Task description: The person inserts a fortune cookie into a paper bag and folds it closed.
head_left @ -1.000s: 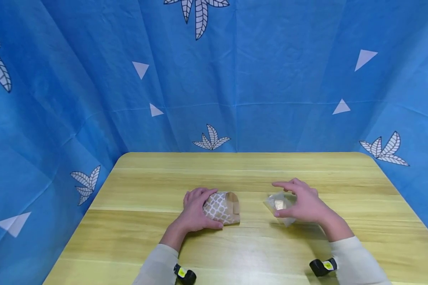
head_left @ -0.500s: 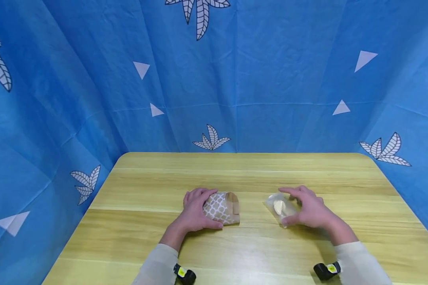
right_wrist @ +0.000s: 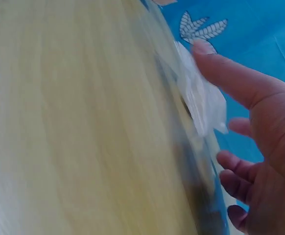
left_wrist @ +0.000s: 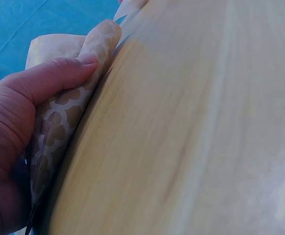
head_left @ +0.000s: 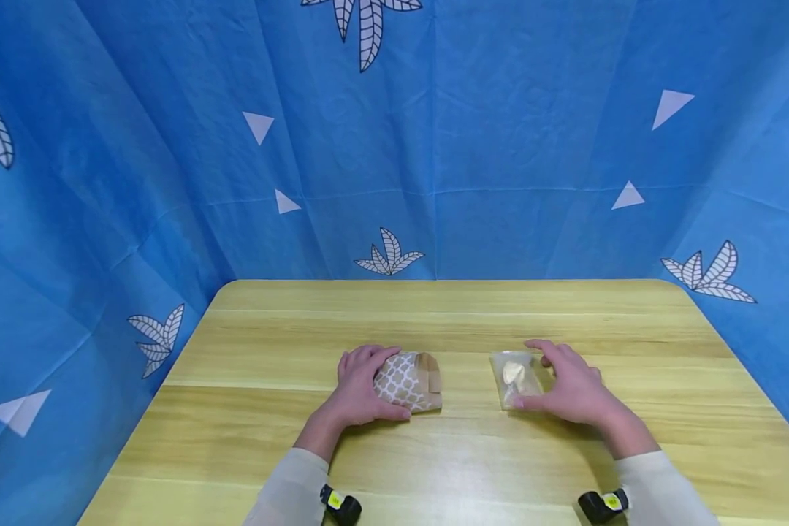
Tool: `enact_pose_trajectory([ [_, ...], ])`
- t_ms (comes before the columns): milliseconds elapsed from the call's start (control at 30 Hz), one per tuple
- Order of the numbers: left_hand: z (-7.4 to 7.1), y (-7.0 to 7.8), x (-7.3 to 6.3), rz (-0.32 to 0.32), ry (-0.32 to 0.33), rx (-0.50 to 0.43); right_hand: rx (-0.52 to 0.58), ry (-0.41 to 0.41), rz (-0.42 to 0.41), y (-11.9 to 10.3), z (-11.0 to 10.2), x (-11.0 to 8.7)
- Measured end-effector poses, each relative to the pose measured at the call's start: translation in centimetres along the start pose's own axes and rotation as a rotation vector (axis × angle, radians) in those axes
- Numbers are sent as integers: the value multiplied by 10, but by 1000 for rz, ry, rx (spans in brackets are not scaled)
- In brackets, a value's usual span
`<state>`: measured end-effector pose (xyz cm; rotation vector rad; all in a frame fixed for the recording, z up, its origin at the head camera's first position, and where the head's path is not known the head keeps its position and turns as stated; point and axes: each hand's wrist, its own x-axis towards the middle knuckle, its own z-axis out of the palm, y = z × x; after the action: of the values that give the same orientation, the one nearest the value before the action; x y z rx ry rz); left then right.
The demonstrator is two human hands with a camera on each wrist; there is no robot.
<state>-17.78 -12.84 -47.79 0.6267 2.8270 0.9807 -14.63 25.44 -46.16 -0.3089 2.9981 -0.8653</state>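
A brown paper bag [head_left: 404,381] with a white lattice pattern lies on the table, its mouth facing right. My left hand [head_left: 361,391] holds it from the left, fingers at the far side and thumb along the near side; the left wrist view shows the thumb pressed on the paper [left_wrist: 59,122]. To the right, a small clear plastic packet [head_left: 508,391] with a pale, cream-coloured piece inside lies flat on the table. Around its right side my right hand [head_left: 575,391] stands with fingers spread, the thumb tip at the packet's lower edge. Whether the thumb touches it is unclear.
Both things lie on a light wood-grain table [head_left: 434,475]. A blue curtain [head_left: 513,131] with white leaves and triangles hangs behind and at the sides. Black cameras are strapped at both wrists.
The packet has turned and settled flat on the table. My right hand has drawn back a little to the right, its fingers off the packet. The left hand and bag have stayed put.
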Motion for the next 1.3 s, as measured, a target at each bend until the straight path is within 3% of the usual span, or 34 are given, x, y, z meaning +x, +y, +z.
enact_pose_trajectory([
  [200, 0, 0, 1, 4, 0, 3, 30, -74, -33, 9, -8, -4],
  [400, 1, 0, 1, 6, 3, 7, 34, -83, -36, 11, -8, -3],
  [1000, -1, 2, 0, 4, 5, 1, 6, 35, -30, 10, 7, -2],
  [1300, 0, 2, 0, 0, 5, 1, 60, 48, -36, 6, 8, -1],
])
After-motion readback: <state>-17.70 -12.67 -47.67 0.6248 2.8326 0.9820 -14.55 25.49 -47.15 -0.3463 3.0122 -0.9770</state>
